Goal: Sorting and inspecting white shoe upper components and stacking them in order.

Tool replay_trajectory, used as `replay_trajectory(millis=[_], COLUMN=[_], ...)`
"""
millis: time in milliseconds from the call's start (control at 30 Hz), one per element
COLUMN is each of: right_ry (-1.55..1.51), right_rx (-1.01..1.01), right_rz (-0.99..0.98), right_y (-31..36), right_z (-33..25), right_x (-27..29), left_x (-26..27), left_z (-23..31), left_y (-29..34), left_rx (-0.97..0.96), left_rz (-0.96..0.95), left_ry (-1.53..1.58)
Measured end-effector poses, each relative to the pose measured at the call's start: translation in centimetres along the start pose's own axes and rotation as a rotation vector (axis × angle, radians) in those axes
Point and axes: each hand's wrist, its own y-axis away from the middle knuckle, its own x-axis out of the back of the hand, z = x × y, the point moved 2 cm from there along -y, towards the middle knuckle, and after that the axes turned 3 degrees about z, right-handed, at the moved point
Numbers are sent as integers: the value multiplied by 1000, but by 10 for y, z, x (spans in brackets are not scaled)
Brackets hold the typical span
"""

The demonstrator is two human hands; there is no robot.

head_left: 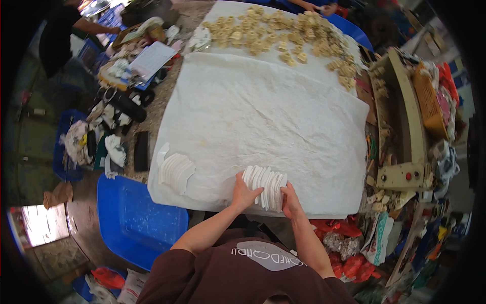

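Between my two hands is a row of thin white flat pieces point(265, 186), standing on edge and pressed side by side near the front edge of the white sheet point(263, 106). My left hand point(245, 193) closes on the row's left end, its thumb lying across the front. At the right end my right hand point(290, 200) grips the last pieces, partly hidden behind its fingers. Over to the left, a second stack of similar white pieces point(177, 173) rests on the sheet, touched by neither hand.
Many cream-coloured small parts point(273, 30) lie scattered along the sheet's far side. A blue tub point(142, 218) stands below the left front corner. A beige metal machine frame point(405, 116) borders the right. Cluttered goods and a black bottle point(125, 104) line the left; other people work at the far side.
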Motion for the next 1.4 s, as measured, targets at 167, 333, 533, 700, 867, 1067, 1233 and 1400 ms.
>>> replay_trajectory(millis=[167,333,533,700,867,1067,1233,1400], right_ry=[92,178,368,463,717,920,1455,1453], right_rx=[79,78,30,-35,-69,88,654,781], right_rz=[-100,-252,-435,-503,-563,-635,-303,-244], right_y=[2,-24,-76,-130,-177,-226,-220,-215], right_z=[-35,-48,-16,21,50,97,109,104], right_x=[-63,-164,-306,-398,-455,-472,-472,-469], left_x=[41,129,249,320,344,350,355,361], left_z=[27,47,8,-26,-58,-105,-105,-109], left_y=[-10,-36,-62,-92,-119,-135,-136,-128], left_rx=[-54,-71,-80,14,102,120,436,385], left_rz=[115,285,573,684,783,905,857,783], left_ry=[106,159,314,405,441,294,-58,-25])
